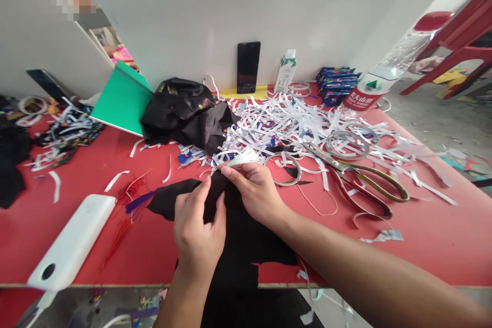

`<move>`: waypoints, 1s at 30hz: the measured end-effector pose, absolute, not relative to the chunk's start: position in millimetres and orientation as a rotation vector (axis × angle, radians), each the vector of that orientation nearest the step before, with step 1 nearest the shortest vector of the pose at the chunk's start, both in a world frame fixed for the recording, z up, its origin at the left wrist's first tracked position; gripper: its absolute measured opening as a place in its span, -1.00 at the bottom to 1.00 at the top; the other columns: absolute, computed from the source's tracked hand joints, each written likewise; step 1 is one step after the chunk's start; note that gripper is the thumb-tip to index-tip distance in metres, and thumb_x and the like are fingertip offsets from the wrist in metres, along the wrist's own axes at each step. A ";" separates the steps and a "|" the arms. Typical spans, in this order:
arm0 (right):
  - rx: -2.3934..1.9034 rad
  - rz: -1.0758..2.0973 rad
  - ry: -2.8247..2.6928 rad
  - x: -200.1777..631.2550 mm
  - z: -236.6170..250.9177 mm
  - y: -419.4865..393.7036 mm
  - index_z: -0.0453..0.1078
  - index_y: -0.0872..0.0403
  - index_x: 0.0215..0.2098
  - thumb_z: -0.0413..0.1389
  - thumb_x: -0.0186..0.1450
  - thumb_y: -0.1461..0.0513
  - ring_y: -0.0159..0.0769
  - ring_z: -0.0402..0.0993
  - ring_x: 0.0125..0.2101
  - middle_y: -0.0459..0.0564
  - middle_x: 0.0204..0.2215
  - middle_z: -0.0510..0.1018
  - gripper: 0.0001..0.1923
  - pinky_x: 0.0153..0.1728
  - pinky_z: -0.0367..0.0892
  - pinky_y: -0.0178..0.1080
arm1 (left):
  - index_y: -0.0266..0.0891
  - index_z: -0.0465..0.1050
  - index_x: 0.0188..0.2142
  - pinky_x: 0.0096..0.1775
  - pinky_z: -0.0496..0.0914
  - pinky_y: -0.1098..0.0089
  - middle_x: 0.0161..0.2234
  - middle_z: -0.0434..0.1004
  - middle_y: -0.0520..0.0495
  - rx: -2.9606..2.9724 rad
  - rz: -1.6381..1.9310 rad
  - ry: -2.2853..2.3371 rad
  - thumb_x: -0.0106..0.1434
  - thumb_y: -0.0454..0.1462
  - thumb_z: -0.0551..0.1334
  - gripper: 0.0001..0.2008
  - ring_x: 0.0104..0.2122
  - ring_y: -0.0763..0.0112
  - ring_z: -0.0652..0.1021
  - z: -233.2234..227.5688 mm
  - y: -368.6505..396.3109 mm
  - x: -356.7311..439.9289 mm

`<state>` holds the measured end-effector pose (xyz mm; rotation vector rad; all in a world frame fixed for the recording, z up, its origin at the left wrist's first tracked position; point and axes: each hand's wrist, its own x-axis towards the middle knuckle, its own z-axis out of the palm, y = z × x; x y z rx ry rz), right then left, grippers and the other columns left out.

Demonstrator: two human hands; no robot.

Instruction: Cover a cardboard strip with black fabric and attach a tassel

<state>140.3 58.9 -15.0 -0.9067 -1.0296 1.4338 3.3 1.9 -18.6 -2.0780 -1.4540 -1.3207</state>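
A piece of black cloth [246,230] hangs from the red table over its front edge. My right hand [257,192] pinches the cloth's upper edge between thumb and fingers. Beside it, my left hand [200,220] grips the same cloth, its index finger and thumb curled on the near side. Just past my right fingertips shows a white fringe [246,157]; whether it is attached to the cloth I cannot tell. A purple tassel [140,202] pokes out at the cloth's left corner. Any small thing between my fingertips is hidden.
Large scissors [355,174] lie right of my hands, near tape rings [286,171]. Behind are a heap of white paper strips [284,118], crumpled black fabric [184,107], a phone [248,67], a carton [285,72] and a water bottle [376,87]. A white power bank [75,241] lies left.
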 end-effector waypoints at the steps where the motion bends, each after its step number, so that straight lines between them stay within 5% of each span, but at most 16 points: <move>1: -0.910 1.437 -1.029 140.4 -14.7 58.9 0.68 0.03 -0.37 0.39 0.25 -0.05 -0.17 0.63 -0.29 0.03 -0.35 0.75 -0.67 -0.22 0.51 -0.15 | -0.41 0.52 0.12 -0.12 0.55 0.26 -0.14 0.73 -0.30 -2.085 -1.318 -1.440 0.31 -0.47 0.43 -0.60 -0.20 0.21 0.67 -18.8 1.9 3.0; 4: -0.935 1.497 -0.977 140.8 -13.1 58.5 0.65 0.05 -0.39 0.43 0.22 -0.04 -0.25 0.58 -0.35 -0.02 -0.41 0.72 -0.67 -0.23 0.46 -0.19 | -0.42 0.52 0.14 -0.08 0.56 0.24 -0.02 0.68 -0.40 -2.097 -1.299 -1.436 0.30 -0.47 0.44 -0.57 -0.10 0.14 0.68 -20.6 1.2 0.8; 10: -0.924 1.565 -0.857 139.6 -10.1 54.5 0.59 0.07 -0.41 0.45 0.20 -0.04 -0.39 0.43 -0.46 -0.11 -0.49 0.61 -0.64 -0.33 0.35 -0.26 | -0.29 0.53 0.17 -0.21 0.56 0.26 0.14 0.53 -0.41 -2.035 -1.260 -1.495 0.31 -0.42 0.44 -0.56 -0.25 0.29 0.62 -21.8 -1.6 1.4; 18: -0.697 1.696 -0.862 144.2 -2.0 55.4 0.67 0.00 -0.24 0.45 0.17 0.13 -0.22 0.68 -0.22 -0.02 -0.25 0.76 -0.79 -0.02 0.53 -0.14 | -0.28 0.51 0.18 0.02 0.57 0.20 0.03 0.56 -0.29 -2.006 -1.399 -1.536 0.32 -0.46 0.42 -0.55 0.02 0.15 0.63 -17.9 -0.4 2.7; 30: -0.723 1.655 -0.925 140.2 -14.0 59.7 0.67 0.02 -0.22 0.53 0.12 0.14 -0.22 0.74 -0.23 -0.05 -0.29 0.77 -0.71 0.05 0.58 -0.10 | -0.24 0.57 0.15 0.01 0.57 0.22 -0.02 0.64 -0.21 -2.007 -1.618 -1.785 0.44 -0.32 0.32 -0.69 -0.02 0.19 0.66 -23.0 -1.1 -5.6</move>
